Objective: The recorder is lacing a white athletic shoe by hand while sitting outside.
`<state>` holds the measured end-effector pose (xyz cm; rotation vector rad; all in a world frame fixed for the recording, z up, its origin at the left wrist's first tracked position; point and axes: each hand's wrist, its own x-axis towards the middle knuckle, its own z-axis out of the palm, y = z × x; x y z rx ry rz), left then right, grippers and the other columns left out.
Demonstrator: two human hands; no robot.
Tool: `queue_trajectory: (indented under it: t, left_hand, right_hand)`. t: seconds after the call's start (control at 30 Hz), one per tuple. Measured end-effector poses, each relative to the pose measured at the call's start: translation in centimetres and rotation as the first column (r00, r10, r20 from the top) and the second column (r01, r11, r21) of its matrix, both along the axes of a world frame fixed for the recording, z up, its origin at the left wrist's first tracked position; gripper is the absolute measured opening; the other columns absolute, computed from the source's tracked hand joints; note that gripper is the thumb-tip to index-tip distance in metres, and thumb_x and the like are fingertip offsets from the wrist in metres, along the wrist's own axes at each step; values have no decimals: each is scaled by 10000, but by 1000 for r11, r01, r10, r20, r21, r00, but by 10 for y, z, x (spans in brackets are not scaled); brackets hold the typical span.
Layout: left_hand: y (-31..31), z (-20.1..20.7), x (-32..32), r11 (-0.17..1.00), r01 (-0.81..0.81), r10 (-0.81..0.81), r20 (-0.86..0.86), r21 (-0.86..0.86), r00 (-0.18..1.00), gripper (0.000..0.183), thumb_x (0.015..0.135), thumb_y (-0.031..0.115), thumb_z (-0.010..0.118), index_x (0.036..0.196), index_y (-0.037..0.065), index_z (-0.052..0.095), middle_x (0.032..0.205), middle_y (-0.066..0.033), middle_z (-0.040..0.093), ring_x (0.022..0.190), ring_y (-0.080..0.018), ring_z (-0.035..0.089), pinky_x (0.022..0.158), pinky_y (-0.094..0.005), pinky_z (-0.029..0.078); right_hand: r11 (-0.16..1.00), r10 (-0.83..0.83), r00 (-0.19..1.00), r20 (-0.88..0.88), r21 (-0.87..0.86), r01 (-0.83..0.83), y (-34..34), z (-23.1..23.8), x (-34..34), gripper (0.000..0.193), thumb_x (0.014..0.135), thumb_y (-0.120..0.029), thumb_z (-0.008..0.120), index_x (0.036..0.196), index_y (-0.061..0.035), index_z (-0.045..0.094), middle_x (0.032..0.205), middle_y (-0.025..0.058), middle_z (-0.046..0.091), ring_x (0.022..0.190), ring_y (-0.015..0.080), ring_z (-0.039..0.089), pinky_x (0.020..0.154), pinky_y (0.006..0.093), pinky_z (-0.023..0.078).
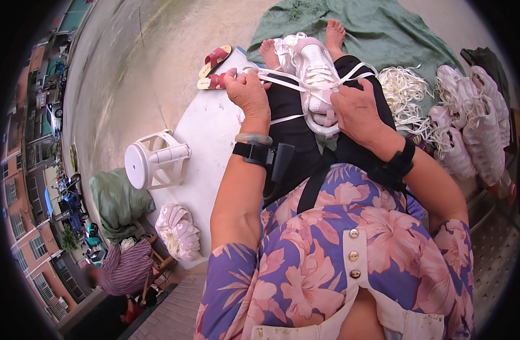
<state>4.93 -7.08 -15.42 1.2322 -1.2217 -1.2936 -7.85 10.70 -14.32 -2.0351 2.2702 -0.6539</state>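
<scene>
A white and pale pink sneaker (315, 73) lies over my lap, its toe pointing away and its heel toward me. My left hand (250, 96) is closed at the left of the sneaker, pinching a flat white shoelace (285, 84) that stretches across to the tongue. On the other side my right hand (359, 113) is closed against the sneaker's collar, with a loop of lace curving above its fingers. What exactly the right fingertips grip is partly hidden. Another white shoe (287, 48) rests behind, beside my bare feet.
To the right lie a heap of loose white laces (406, 93) and several pale sneakers (469, 119) bunched together. A green cloth (373, 28) spreads beyond my feet. Red sandals (216, 62), a white plastic stool (158, 160) and a shoe bundle (178, 231) are on the left.
</scene>
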Motion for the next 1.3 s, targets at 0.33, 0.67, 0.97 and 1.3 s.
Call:
queue_trajectory:
  t: [0.33,0.67,0.97,1.3]
  left_hand:
    - [38,-3,2,970,241,-237,87,-29,968,355,775,-26,483,1119,-74,406,744,-96,608,564,-118,575,493,-216,489]
    - [42,-14,5,885,460,-420,306,-70,854,276,755,-30,497,1030,-48,521,765,-49,597,595,-75,540,516,-207,454]
    - [79,8,-10,551,725,-394,637,-414,663,157,735,10,598,891,9,578,778,-124,589,613,-245,577,597,-322,470]
    - [80,-7,-26,579,789,-323,830,-206,454,158,788,168,556,873,55,627,767,-162,618,707,-340,608,629,-389,482]
  right_hand:
    - [976,-155,982,105,173,135,170,-2,-64,74,747,-43,537,777,-85,484,707,56,462,721,241,511,880,430,321]
    - [980,-117,909,401,197,39,179,-4,-77,93,656,-78,541,737,-53,502,713,62,484,712,247,504,765,362,371]
    - [972,-30,881,472,-193,136,25,-9,-32,207,716,-75,601,920,-53,567,787,104,572,694,285,577,608,368,445]
    - [990,-71,961,266,-102,101,-6,-32,-14,350,694,-153,623,1002,-40,502,818,127,548,714,315,584,593,403,467]
